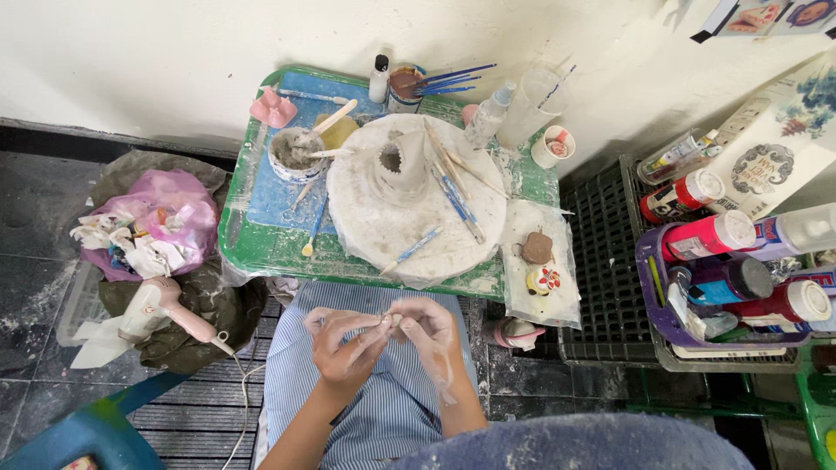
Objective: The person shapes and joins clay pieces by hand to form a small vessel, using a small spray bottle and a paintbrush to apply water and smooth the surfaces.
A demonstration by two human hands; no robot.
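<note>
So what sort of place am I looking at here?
Most likely a small pottery or clay craft corner. A round turntable carries an unfinished clay vessel with modelling tools, a cup of brushes stands behind it, and both hands, left hand and right hand, pinch a small clay piece.

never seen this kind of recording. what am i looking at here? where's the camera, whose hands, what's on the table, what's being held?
One picture, from a camera on a person's head, looking down at their lap. No machine: the left hand and right hand are the wearer's own, bare and smeared with clay. Together they pinch a small lump of clay above a striped apron. Ahead stands a green table with a round white board bearing a hollow clay piece, modelling tools, a bowl of wet clay and brushes. Paint bottles stand to the right, a hair dryer left.
</note>
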